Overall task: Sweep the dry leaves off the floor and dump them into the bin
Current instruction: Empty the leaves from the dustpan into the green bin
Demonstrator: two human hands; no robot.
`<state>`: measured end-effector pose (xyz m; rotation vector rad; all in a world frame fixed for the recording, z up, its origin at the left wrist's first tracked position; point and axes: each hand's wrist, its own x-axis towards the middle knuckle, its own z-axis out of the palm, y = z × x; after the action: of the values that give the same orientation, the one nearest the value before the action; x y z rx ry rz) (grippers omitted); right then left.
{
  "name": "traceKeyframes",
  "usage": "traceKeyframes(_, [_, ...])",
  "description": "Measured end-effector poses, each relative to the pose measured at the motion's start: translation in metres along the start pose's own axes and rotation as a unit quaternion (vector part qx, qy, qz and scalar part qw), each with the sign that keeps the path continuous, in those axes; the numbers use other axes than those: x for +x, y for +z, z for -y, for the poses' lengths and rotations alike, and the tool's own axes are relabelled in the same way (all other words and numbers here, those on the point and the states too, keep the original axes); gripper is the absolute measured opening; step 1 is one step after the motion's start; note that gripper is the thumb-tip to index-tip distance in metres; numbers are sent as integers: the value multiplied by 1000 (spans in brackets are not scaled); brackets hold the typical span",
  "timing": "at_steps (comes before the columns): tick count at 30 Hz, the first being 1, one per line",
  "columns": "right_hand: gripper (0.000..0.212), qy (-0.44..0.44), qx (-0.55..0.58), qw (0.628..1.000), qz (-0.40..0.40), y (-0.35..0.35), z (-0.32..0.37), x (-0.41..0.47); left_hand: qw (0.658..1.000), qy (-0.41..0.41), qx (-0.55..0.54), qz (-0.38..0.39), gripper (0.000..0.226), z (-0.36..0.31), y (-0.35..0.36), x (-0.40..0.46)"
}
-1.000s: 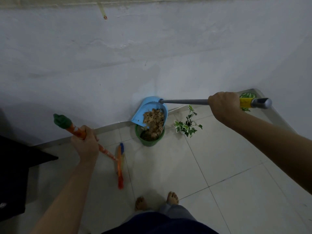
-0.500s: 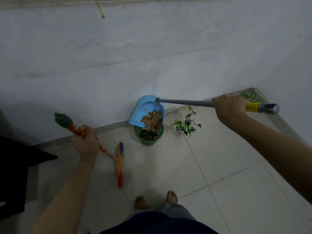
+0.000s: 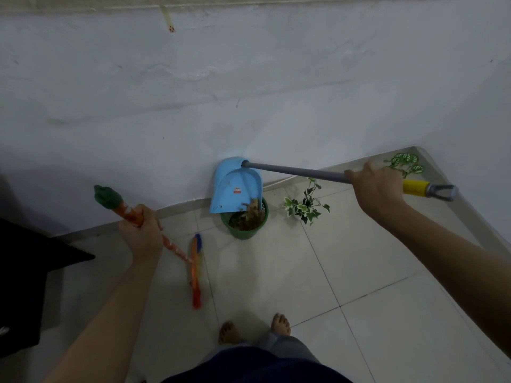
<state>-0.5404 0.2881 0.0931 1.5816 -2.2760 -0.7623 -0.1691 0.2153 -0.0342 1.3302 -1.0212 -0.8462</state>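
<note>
A blue dustpan [image 3: 235,186] is tipped steeply over a small green bin [image 3: 244,226] by the wall. Dry brown leaves [image 3: 250,214] slide off its lower edge into the bin, which holds more leaves. My right hand [image 3: 377,186] grips the dustpan's long grey handle [image 3: 298,170] near its yellow end. My left hand [image 3: 142,233] grips the orange broom handle [image 3: 130,214] below its green cap. The broom head [image 3: 195,268] rests on the tiles left of the bin.
A small ivy plant [image 3: 305,207] stands right of the bin, and another green plant [image 3: 406,161] sits in the corner. A dark piece of furniture [image 3: 25,277] fills the left edge. My bare feet [image 3: 254,327] stand on the pale tiles.
The dustpan has tilted steeper and most leaves have slid off it into the bin. My right hand has moved right and down with the handle. The broom has hardly moved.
</note>
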Motion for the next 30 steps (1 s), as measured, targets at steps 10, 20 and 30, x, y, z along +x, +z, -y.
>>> traceKeyframes(10, [43, -4, 11, 1000, -10, 0, 5, -2, 1000, 8, 2, -15, 38, 1, -4, -1])
traceKeyframes(20, [45, -16, -1, 1000, -18, -4, 14, -10, 1000, 19, 4, 13, 41, 9, -4, 3])
traceKeyframes(30, [43, -4, 13, 1000, -17, -16, 19, -4, 999, 28, -1, 30, 35, 14, -12, 10])
